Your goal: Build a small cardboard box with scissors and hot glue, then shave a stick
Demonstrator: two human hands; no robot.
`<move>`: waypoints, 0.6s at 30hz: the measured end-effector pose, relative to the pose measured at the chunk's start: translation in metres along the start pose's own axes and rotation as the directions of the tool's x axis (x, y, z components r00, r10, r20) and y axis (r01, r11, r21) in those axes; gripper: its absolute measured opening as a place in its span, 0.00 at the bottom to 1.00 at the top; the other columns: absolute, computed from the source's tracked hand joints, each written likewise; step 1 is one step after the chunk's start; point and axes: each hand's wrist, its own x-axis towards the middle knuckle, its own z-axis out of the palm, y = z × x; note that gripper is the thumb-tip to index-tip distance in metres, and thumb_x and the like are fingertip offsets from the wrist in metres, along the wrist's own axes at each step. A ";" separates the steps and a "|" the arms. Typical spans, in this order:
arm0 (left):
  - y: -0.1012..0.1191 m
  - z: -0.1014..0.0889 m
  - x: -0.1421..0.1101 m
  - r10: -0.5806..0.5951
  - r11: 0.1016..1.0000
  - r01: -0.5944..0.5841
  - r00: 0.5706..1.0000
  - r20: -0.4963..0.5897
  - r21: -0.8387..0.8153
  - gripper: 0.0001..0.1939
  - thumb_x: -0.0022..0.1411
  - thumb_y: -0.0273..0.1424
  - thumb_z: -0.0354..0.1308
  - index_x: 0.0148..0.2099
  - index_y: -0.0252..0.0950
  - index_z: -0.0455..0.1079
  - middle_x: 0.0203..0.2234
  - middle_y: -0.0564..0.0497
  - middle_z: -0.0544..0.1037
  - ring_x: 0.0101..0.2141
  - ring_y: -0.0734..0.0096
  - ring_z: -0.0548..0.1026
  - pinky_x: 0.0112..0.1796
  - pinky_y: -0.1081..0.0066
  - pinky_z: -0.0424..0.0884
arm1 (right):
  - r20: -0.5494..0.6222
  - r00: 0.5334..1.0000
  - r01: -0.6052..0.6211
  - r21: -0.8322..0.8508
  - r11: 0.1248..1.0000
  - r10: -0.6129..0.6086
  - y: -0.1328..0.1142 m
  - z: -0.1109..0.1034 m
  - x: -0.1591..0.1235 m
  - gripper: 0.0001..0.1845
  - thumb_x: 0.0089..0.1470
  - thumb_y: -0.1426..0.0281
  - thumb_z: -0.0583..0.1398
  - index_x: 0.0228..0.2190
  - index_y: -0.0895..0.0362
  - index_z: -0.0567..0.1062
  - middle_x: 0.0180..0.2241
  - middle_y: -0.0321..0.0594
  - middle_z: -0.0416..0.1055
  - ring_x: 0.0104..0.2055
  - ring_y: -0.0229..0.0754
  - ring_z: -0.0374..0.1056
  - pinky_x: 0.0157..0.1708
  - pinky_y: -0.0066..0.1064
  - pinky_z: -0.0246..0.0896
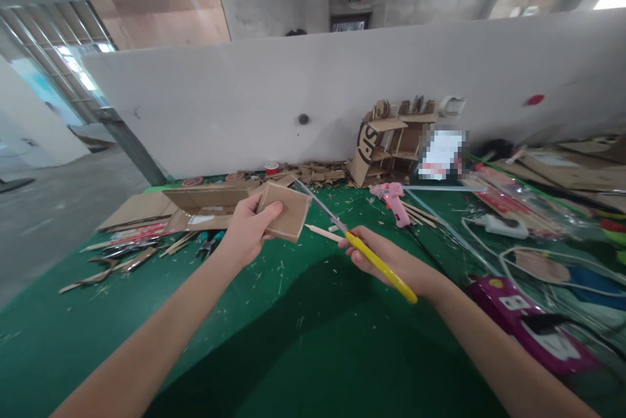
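My left hand (249, 225) grips a small square piece of cardboard (288, 211), thumb on top and fingers underneath. In my right hand (376, 252) is a pair of scissors with yellow handles (381, 267), the fingers wrapped round them. A long metal blade (320, 204) points up and left, close to the right edge of the cardboard; whether it touches I cannot tell. A pale slim stick (323, 233), pointed at its left end, shows just left of my right fingers; whether it is held or lies on the table is unclear.
The green table (293, 340) carries cardboard scraps (323, 173) along the white partition (235, 105). A cardboard shelf model (386, 144) stands behind a pink glue gun (392, 203). Pliers (208, 245) and an open cardboard box (210, 199) lie left, a purple power strip (531, 323) right.
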 end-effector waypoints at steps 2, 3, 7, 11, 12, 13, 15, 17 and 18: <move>-0.001 0.000 0.000 -0.002 1.000 0.002 1.000 -0.006 0.006 0.15 0.49 0.35 0.65 0.37 0.33 0.70 0.25 0.54 0.71 0.22 0.76 0.70 0.17 0.79 0.64 | -0.005 1.000 -0.008 -0.010 1.000 0.008 0.001 0.001 0.001 0.26 0.55 0.46 0.54 0.44 0.54 0.66 0.38 0.42 0.69 0.35 0.42 0.64 0.35 0.34 0.63; -0.002 0.000 0.001 -0.004 1.000 0.004 1.000 -0.010 0.007 0.15 0.49 0.35 0.65 0.37 0.33 0.70 0.25 0.53 0.72 0.23 0.75 0.70 0.18 0.78 0.66 | -0.009 1.000 -0.011 -0.018 1.000 0.010 0.001 0.001 0.001 0.26 0.55 0.46 0.54 0.43 0.54 0.66 0.38 0.42 0.69 0.35 0.42 0.64 0.35 0.34 0.62; -0.004 0.000 0.002 -0.016 1.000 0.016 1.000 -0.020 -0.015 0.14 0.49 0.35 0.65 0.37 0.34 0.70 0.27 0.52 0.73 0.26 0.71 0.73 0.21 0.74 0.72 | -0.026 0.999 -0.028 -0.051 0.998 0.027 -0.005 0.001 0.002 0.25 0.55 0.47 0.55 0.42 0.54 0.67 0.37 0.42 0.70 0.36 0.42 0.65 0.35 0.35 0.61; -0.006 0.000 0.002 -0.014 1.000 0.014 1.000 -0.001 -0.028 0.16 0.49 0.35 0.66 0.39 0.34 0.70 0.29 0.51 0.75 0.28 0.68 0.75 0.22 0.72 0.74 | -0.048 0.998 -0.041 -0.068 0.997 0.038 -0.009 0.001 0.003 0.24 0.55 0.47 0.55 0.41 0.55 0.68 0.38 0.42 0.71 0.36 0.43 0.66 0.36 0.35 0.61; -0.007 0.000 0.002 -0.010 0.999 0.010 1.000 0.004 -0.033 0.16 0.49 0.35 0.66 0.39 0.34 0.70 0.29 0.51 0.75 0.28 0.68 0.75 0.22 0.73 0.74 | -0.055 0.998 -0.043 -0.068 0.997 0.039 -0.009 0.001 0.003 0.24 0.54 0.47 0.56 0.40 0.55 0.68 0.38 0.42 0.71 0.37 0.43 0.66 0.36 0.35 0.62; -0.007 0.000 0.003 -0.008 0.999 0.009 1.000 0.008 -0.038 0.15 0.49 0.35 0.66 0.39 0.34 0.70 0.29 0.51 0.75 0.28 0.69 0.75 0.21 0.74 0.73 | -0.063 0.997 -0.046 -0.064 0.997 0.042 -0.008 0.002 0.004 0.24 0.54 0.47 0.56 0.40 0.55 0.68 0.38 0.42 0.71 0.37 0.43 0.66 0.36 0.35 0.62; -0.008 0.000 0.003 -0.007 0.999 0.008 1.000 0.011 -0.048 0.15 0.49 0.35 0.66 0.38 0.34 0.70 0.29 0.52 0.75 0.27 0.70 0.75 0.21 0.75 0.72 | -0.068 0.996 -0.067 -0.039 0.997 0.065 -0.007 0.003 0.006 0.23 0.54 0.48 0.56 0.39 0.55 0.68 0.38 0.42 0.72 0.36 0.42 0.67 0.35 0.34 0.63; -0.008 0.000 0.003 -0.012 0.999 0.012 1.000 -0.004 -0.052 0.14 0.49 0.34 0.66 0.37 0.34 0.70 0.27 0.53 0.74 0.25 0.73 0.74 0.20 0.77 0.70 | -0.046 0.993 -0.113 0.015 0.994 0.113 -0.005 0.005 0.008 0.22 0.54 0.49 0.56 0.38 0.55 0.67 0.38 0.42 0.72 0.33 0.40 0.69 0.32 0.33 0.63; -0.008 0.000 0.003 -0.016 0.999 0.015 1.000 -0.013 -0.053 0.14 0.49 0.34 0.66 0.37 0.34 0.70 0.27 0.53 0.74 0.24 0.74 0.73 0.19 0.78 0.70 | -0.028 0.990 -0.136 0.042 0.990 0.138 -0.004 0.006 0.009 0.22 0.54 0.49 0.56 0.38 0.55 0.67 0.38 0.42 0.72 0.32 0.40 0.69 0.30 0.32 0.63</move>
